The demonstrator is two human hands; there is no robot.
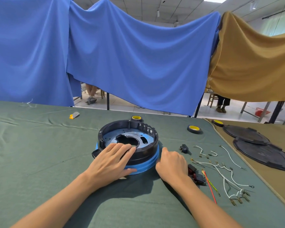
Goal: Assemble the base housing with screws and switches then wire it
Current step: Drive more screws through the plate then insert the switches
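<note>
The round black base housing (148, 149) sits on a blue ring (146, 165) in the middle of the green-covered table (39, 145), with a blue-grey plate (112, 134) inside it. My left hand (112, 162) lies flat over the housing's near rim, fingers straight and thumb against the blue ring. My right hand (170, 163) is at the housing's near right side, back facing me, one finger pointing at the ring and the others hidden underneath. A small black switch (183, 148) and a red-and-black rocker switch (197, 176) lie to the right.
White terminal wires (220, 168), a red wire (210, 186) and a green-yellow wire (213, 186) are spread right of my right hand. Black tape rolls (194, 129) (136, 117) lie behind the housing. Two black lids (263, 153) lie at the far right. A yellow-grey tool (74, 115) lies at the back left.
</note>
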